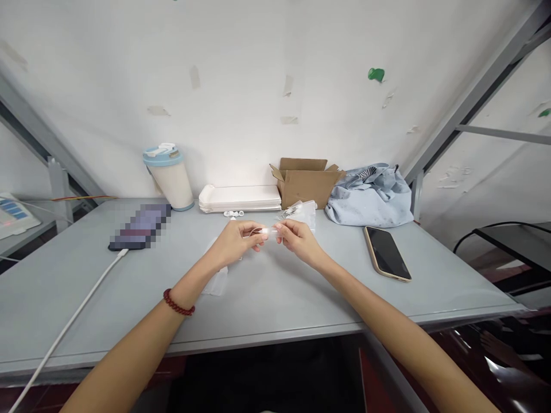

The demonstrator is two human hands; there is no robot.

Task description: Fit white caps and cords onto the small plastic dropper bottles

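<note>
My left hand [236, 240] pinches a small white piece [265, 231] above the middle of the table. A thin pale loop of cord or tube curves back from it over the left fingers. Facing it, my right hand [298, 240] is closed on a thin, clear-looking end [274, 230] in line with the white piece. Whether the two are joined I cannot tell. Several small white rings [233, 214] lie behind my left hand. Beyond my right hand is a clear plastic bag [306, 214] with small thin parts. Another clear bag [216, 282] lies partly under my left wrist.
Along the wall stand a cup with a blue lid [172, 178], a stack of white trays [241, 198], an open cardboard box [307, 186] and a light-blue cloth [370, 198]. A phone [388, 254] lies right. A blurred-out device [142, 226] with a white cable [73, 321] lies left.
</note>
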